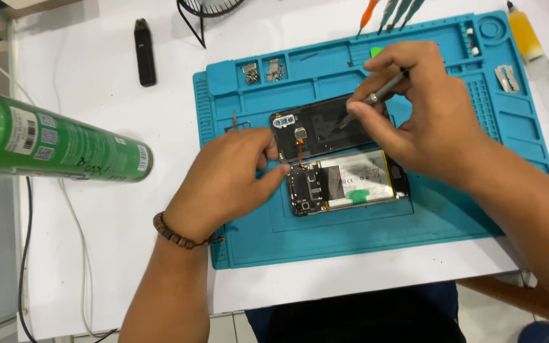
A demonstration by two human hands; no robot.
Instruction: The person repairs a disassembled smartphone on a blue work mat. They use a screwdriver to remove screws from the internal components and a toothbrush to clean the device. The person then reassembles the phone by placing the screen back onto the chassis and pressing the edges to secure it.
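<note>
One opened phone [349, 184] lies near the middle of the blue mat [440, 216] on my white surface [96, 241], its battery and board showing. Just behind it lies one black back cover [322, 130], inner side up, joined to the phone by one thin orange ribbon [299, 152]. My left hand [223, 184] rests at the phone's left end, thumb and forefinger drawn together at the top corner of the board, touching it; whether they pinch anything I cannot tell. A bead bracelet [176, 234] circles that wrist. My right hand [424, 108] hangs over the right part of the cover, its grip pressed together around one slim metal tool [376, 98], held like a pen, the tip down on the cover's inner face. In the mat's far-left trays I count two small heaps of metal parts [262, 72]. On the right side one metal blade [507, 78] lies in a tray. Beyond the mat's far edge stand four tool handles [389, 13], one orange and three green. One yellow bottle [525, 32] lies at the far right, one black stick-shaped device [145, 51] off the mat at the left, and one green spray can [65, 146] sits close at the left edge of view.
</note>
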